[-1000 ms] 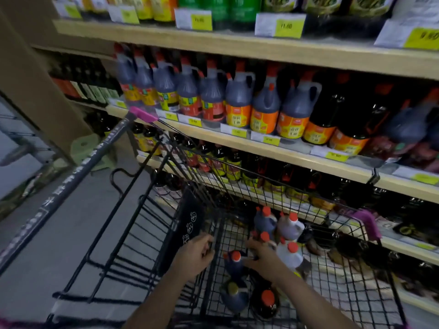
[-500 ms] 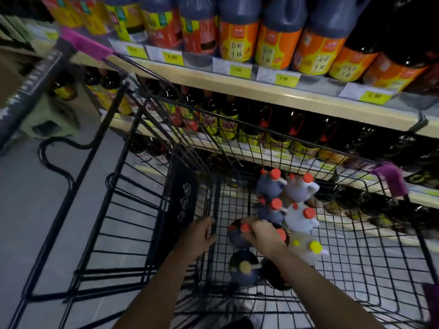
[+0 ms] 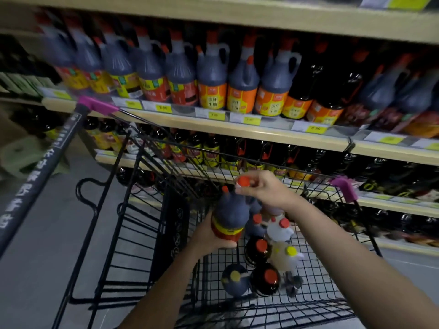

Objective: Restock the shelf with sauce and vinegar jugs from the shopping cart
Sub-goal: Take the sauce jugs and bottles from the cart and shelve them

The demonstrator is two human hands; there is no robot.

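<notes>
Dark jug [image 3: 230, 216] is lifted above the cart basket [image 3: 316, 302], near frame centre. Look: grey-black translucent body, narrow neck, red cap at top, red band with yellow stripe round the lower body. Tilted slightly, cap toward 12 o'clock.

Left hand [image 3: 209, 236] cups its base from 7 o'clock, fingers wrapped round the label band. Right hand [image 3: 263, 189] clenched on the neck/handle area at 1 o'clock of the body, just under the cap.

Other jugs [image 3: 263, 279] stand in the basket at 5 o'clock: red and yellow caps, two pale bodies. Stocked shelf [image 3: 237, 129] at 12 o'clock.
</notes>
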